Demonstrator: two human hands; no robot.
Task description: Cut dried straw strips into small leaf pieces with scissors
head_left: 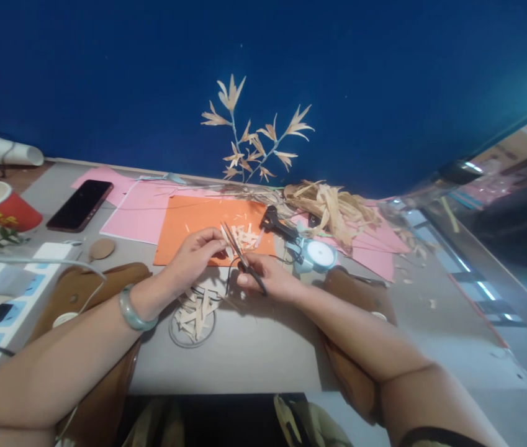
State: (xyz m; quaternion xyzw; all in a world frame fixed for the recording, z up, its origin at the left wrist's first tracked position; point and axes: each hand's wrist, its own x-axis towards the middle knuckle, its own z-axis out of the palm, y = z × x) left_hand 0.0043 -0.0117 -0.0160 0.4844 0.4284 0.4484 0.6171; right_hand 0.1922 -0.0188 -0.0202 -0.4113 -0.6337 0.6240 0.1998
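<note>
My right hand [270, 278] grips a pair of scissors [236, 243] by the dark handles, blades pointing up and away from me. Close to the blades, my left hand [197, 253] pinches a pale strip of dried husk [226, 237]. Both hands are over the near edge of an orange sheet [184, 223]. Small cut husk pieces [246, 236] lie on that sheet, just past the scissors. Nearer to me, a round clear dish [192, 343] holds several longer pale strips [197, 315].
Dried husks [328, 208] lie behind a glue gun [282, 225] and a light-blue tape dispenser [316, 254]. A branch with husk flowers [249, 143] stands against the blue wall. On the left are a phone [81, 205], a red paper cup [7, 208] and a power strip [25, 304].
</note>
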